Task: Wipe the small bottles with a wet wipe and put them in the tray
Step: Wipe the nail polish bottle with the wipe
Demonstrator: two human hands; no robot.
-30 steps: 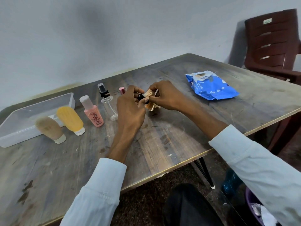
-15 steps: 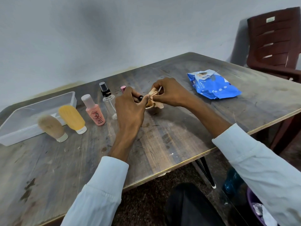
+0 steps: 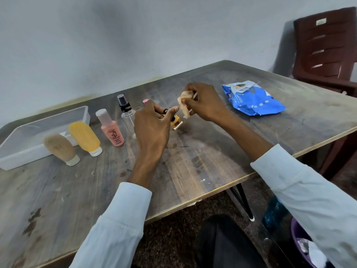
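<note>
Head view: your left hand (image 3: 152, 124) pinches a small amber bottle (image 3: 176, 121) by its black cap, fingers closed on it, holding it tilted just above the counter (image 3: 202, 161). Your right hand (image 3: 204, 102) is closed around a crumpled wet wipe (image 3: 184, 104), lifted just clear of the bottle. To wipe well, bring the wipe back around the glass body and turn the bottle by its cap so every side is covered. The empty-looking clear tray (image 3: 85, 117) waits far left, behind four standing bottles (image 3: 112, 130) not yet placed.
</note>
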